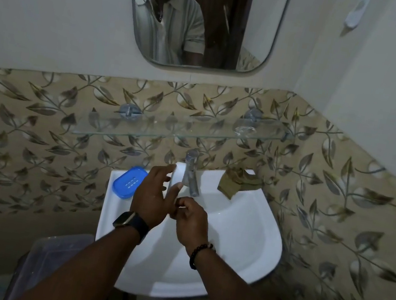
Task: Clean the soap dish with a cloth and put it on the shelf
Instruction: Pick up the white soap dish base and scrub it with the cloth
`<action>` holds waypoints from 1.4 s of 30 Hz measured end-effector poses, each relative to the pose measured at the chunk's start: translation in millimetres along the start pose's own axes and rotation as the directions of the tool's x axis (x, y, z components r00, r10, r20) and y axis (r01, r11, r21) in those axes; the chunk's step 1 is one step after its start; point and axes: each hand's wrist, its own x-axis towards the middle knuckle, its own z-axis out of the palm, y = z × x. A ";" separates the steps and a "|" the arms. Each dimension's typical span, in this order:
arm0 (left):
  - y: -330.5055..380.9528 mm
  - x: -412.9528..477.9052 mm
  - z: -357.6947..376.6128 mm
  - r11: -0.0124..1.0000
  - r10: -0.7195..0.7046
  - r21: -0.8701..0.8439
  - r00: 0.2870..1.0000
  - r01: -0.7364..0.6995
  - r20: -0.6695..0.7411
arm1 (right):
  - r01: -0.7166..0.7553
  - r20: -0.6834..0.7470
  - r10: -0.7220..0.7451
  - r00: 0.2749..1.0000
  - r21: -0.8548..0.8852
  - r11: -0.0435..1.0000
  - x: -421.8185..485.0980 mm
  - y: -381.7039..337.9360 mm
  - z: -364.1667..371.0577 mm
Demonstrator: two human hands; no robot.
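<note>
Status at this frame: neither hand was on a task item yet.

- Soap dish (pixel 129 182): blue, flat on the sink (pixel 255 239) rim, left of centre frame, just beside the left hand (pixel 153 196) but not touching it.
- Cloth (pixel 236 183): olive, crumpled on the rear rim right of the tap (pixel 191 175), well apart from both hands.
- Shelf (pixel 155 129): glass, on the tiled wall above the sink, mid-frame.
- Left hand: released, fingers spread and straight, tips close to the tap.
- Right hand (pixel 191 221): fingers curled in, up against the left hand over the bowl. Could not tell whether it pinched anything or was just clenched.

Judged step: pick up cloth and dish, nothing cleaned so far.

How to do it well, as estimated:
- Split the hands. Left takes the dish, since it was nearest. Right crosses behind the tap for the cloth.
- Grip the dish by its long edges, thumb on one side and fingers on the other. That leaves the slotted face free to wipe.
- Lift it over the bowl before wiping, so residue drops into the sink.
- Bunch the cloth into a pad and work along the slots, then the rim and underside.
- Watch the tap on the reach across.
- Glass shelf: set the dish down flat and away from the front edge. It probably slides easily if wet.
</note>
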 end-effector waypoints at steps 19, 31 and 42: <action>0.6 4.3 55.8 0.227 -0.663 -0.816 0.698 0.532 0.270 | 0.300 -0.022 -0.429 0.903 -0.682 0.667 91.5 50.1 -129.3; -7.5 -14.2 69.2 0.258 -0.716 -0.825 0.672 0.503 0.186 | -0.021 0.030 0.076 0.997 -0.803 0.595 200.7 103.1 -138.2; -7.1 -19.9 78.0 0.310 -0.741 -0.773 0.650 0.553 0.168 | -0.050 0.021 0.125 0.992 -0.839 0.541 197.6 132.2 -117.6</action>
